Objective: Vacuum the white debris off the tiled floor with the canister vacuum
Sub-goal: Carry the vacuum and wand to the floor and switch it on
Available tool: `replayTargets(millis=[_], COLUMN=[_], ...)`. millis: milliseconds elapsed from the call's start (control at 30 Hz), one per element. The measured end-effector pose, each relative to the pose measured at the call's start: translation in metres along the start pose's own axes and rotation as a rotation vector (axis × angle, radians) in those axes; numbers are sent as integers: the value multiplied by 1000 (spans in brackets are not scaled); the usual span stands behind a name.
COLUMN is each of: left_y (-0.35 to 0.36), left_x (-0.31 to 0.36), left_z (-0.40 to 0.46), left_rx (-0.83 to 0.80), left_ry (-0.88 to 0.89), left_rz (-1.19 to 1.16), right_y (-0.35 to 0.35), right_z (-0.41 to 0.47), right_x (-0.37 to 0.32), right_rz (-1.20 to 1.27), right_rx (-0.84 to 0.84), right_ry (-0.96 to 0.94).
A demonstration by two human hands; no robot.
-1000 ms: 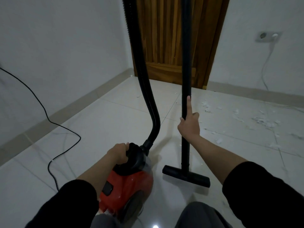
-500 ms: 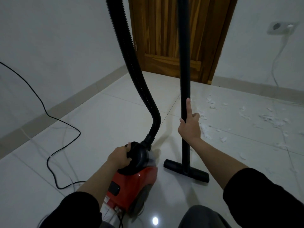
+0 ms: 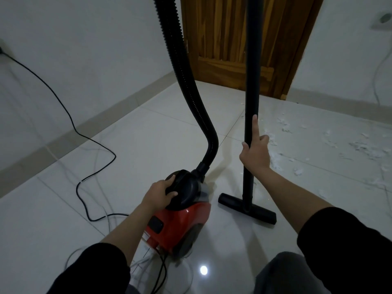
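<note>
The white debris (image 3: 297, 143) lies scattered on the tiled floor (image 3: 148, 145) beyond and to the right of the floor nozzle (image 3: 247, 211), which sits flat just right of the red canister vacuum (image 3: 176, 221). The right hand (image 3: 254, 152) grips the upright black wand (image 3: 252, 81), index finger laid along it. The left hand (image 3: 160, 195) grips the canister's black top, from which the ribbed hose (image 3: 182, 66) rises. The step appears to be positioning: the wand should tilt toward the debris with the nozzle kept flat, and the power cord (image 3: 84, 145) left of the canister kept slack.
</note>
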State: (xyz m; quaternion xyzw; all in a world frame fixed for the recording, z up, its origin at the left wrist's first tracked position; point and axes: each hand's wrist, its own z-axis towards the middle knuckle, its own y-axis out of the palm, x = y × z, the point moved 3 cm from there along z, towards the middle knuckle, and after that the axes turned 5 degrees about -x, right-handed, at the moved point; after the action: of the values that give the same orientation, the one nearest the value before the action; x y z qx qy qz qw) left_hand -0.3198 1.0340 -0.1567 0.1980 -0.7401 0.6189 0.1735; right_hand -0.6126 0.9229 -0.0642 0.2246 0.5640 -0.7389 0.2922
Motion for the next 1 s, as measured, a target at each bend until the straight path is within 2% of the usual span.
replayTargets(millis=[200, 300, 533, 767, 833, 1000], left_y=[13, 39, 85, 88, 77, 52], left_x=[-7, -22, -62, -69, -77, -90], left_z=[-42, -69, -95, -97, -90, -66], left_rx=[326, 383, 222, 327, 315, 59], left_ry=[-44, -89, -282, -317, -315, -211], left_rz=[-165, -259, -200, -269, -251, -164], right_y=[2, 2, -3, -6, -7, -8], right_z=[-6, -8, -11, -12, -14, -16], right_x=[-2, -3, -3, 0, 0, 2], right_rz=[-12, -2, 2, 9, 14, 43], right_rx=[12, 16, 25, 32, 34, 37], right_ry=[6, 6, 6, 27, 28, 33])
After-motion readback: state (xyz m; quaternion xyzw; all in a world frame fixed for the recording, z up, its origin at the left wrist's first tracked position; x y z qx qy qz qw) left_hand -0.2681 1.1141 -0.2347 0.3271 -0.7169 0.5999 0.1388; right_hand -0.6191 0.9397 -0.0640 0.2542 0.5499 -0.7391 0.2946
